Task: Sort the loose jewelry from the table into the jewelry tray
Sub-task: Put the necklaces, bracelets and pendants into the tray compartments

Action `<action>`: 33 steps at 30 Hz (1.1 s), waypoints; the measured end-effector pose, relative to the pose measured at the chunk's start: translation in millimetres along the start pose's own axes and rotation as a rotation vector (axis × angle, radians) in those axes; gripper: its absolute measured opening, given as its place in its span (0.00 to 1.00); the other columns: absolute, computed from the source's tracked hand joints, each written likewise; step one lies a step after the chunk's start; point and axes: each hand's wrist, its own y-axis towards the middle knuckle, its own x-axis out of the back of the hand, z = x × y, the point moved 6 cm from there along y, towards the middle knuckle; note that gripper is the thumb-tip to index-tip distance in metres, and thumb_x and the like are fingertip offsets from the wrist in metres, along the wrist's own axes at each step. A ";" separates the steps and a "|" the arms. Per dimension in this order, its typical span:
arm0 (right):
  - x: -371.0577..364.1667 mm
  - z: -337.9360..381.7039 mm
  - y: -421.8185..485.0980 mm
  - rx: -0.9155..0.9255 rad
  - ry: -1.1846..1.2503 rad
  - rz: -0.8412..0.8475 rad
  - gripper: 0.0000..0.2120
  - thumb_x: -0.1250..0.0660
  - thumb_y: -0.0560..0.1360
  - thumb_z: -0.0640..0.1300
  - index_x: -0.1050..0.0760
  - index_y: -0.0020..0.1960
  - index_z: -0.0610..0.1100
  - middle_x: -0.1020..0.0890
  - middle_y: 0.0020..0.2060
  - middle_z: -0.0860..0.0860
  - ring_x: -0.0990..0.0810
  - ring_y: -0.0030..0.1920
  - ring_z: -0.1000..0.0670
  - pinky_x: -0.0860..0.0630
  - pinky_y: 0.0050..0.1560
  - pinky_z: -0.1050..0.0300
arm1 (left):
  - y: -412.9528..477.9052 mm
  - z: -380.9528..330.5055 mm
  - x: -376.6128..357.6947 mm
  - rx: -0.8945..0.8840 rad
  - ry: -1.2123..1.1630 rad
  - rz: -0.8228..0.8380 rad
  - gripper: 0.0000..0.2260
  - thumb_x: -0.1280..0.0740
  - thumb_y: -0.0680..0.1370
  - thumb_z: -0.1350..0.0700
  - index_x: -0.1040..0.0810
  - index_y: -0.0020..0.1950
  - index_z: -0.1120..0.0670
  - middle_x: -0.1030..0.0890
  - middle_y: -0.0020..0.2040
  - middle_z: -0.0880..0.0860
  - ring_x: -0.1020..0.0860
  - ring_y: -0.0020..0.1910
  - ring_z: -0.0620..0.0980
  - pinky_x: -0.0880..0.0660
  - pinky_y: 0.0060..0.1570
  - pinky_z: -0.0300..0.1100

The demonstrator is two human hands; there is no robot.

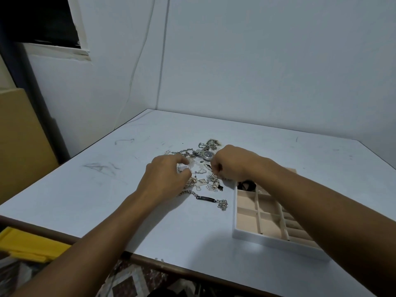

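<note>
Jewelry (203, 174) lies mostly in one tangled heap near the middle of the pale surface (128, 189), just left of the jewelry tray (252, 237), so I judge the sorting to be at an early stage. Within the heap, a wristwatch (207, 155) with a dark dial sits at the far side, a chain bracelet with a dark bar plate (205, 198) lies nearest the person, and assorted silver chains and small pendants fill the space between; several are too small to name.

The tray stands at the right, its white rim enclosing beige compartments. The ones in view look bare, except the far left one, which holds a dark item (248, 185), possibly a cord or band; I cannot tell what it is. The right forearm covers part of the tray, so other compartments could hold pieces unseen.

Both hands are over the heap. The left hand (165, 179) has its fingers curled down with thumb and fingertips drawn close together, seemingly pinching a small piece, though which one is hidden under the hand. The right hand (231, 163) is drawn into a loose fist, its fingertips nipping at a fine chain near the middle of the heap; whether it is lifted free I cannot tell.

Nearly everything remains to be separated and placed: watch, bracelet, chains, pendants.
</note>
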 end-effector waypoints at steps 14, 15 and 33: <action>23.9 -11.4 -16.9 0.061 0.234 -0.133 0.08 0.37 0.75 0.39 0.29 0.40 0.50 0.20 0.40 0.54 0.23 0.45 0.49 0.27 0.46 0.55 | 25.9 -39.8 -18.0 -0.006 -0.331 -0.002 0.13 0.38 0.78 0.53 0.25 0.62 0.51 0.21 0.56 0.46 0.24 0.48 0.41 0.32 0.45 0.34; 26.2 -11.6 -18.3 0.064 0.255 -0.144 0.08 0.37 0.75 0.39 0.28 0.40 0.50 0.20 0.40 0.54 0.23 0.45 0.50 0.27 0.46 0.56 | 27.5 -42.6 -18.9 0.005 -0.371 0.002 0.13 0.39 0.79 0.52 0.25 0.62 0.50 0.21 0.54 0.45 0.24 0.45 0.40 0.32 0.42 0.34; 68.9 -25.8 -33.3 0.059 0.358 -0.258 0.05 0.32 0.74 0.42 0.23 0.41 0.50 0.18 0.38 0.56 0.20 0.43 0.53 0.25 0.47 0.58 | 33.4 -55.1 -39.6 0.219 -0.874 0.073 0.21 0.50 0.82 0.42 0.23 0.54 0.54 0.16 0.50 0.50 0.20 0.52 0.51 0.25 0.58 0.51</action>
